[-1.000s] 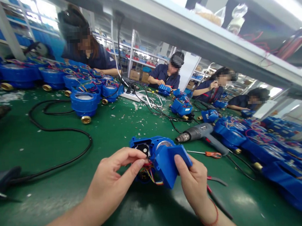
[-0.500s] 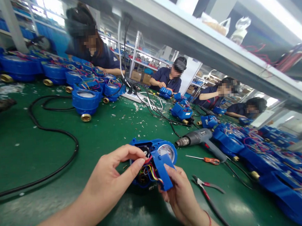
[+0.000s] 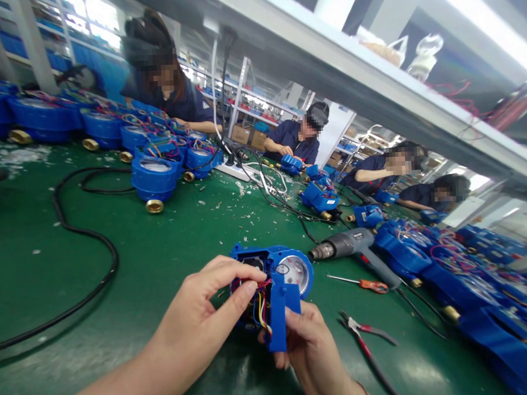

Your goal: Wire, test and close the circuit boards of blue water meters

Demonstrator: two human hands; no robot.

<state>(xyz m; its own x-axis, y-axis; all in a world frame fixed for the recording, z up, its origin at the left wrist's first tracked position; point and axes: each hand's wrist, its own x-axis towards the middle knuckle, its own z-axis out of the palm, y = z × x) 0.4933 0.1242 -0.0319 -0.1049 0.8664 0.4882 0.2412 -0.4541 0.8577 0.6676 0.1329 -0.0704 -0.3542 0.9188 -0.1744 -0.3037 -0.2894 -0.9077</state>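
In front of me on the green bench stands a blue water meter (image 3: 305,271) with a round clear dial and an opened wiring compartment. My right hand (image 3: 311,341) grips a blue plastic cover (image 3: 277,319), tilted on edge beside the compartment. Red, yellow and white wires (image 3: 263,308) run between the cover and the inside of the meter. At the compartment's mouth, my left hand (image 3: 215,298) pinches the red wires (image 3: 264,283) between thumb and forefinger. That hand hides part of the compartment.
Right of the meter lie a heat gun (image 3: 346,243), an orange-handled screwdriver (image 3: 372,285) and red-handled cutters (image 3: 361,339). More blue meters (image 3: 155,176) line both sides. A black cable (image 3: 112,250) curves at left. Co-workers sit beyond, beneath an overhead shelf (image 3: 327,49).
The blue cover has turned more upright and shifted slightly left in my right hand, baring more of the dial. My left hand's pinch on the red wires has moved slightly right.
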